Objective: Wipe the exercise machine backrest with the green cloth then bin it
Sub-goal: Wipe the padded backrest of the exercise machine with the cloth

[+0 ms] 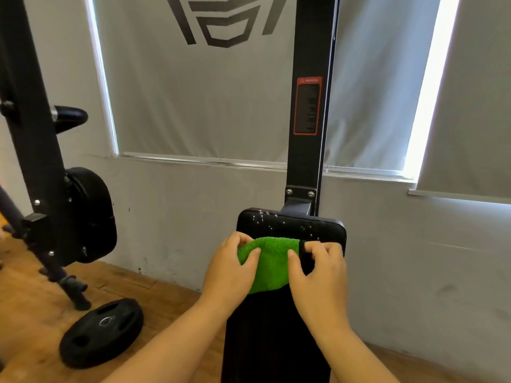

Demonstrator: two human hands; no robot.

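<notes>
Weight plate (101,333) floor-left of backrest (290,226)

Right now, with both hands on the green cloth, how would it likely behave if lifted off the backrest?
The green cloth would probably go floppy: it bunches where the left hand and right hand pinch it. It looks like light terry. It may pick up the white specks on the backrest, so it could come away damp or dirty.

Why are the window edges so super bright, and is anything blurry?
In the head view, daylight leaks round the blinds, glaring white at the right gap; the red label on the post is too soft to read; both hands and the green cloth look fairly sharp.
</notes>
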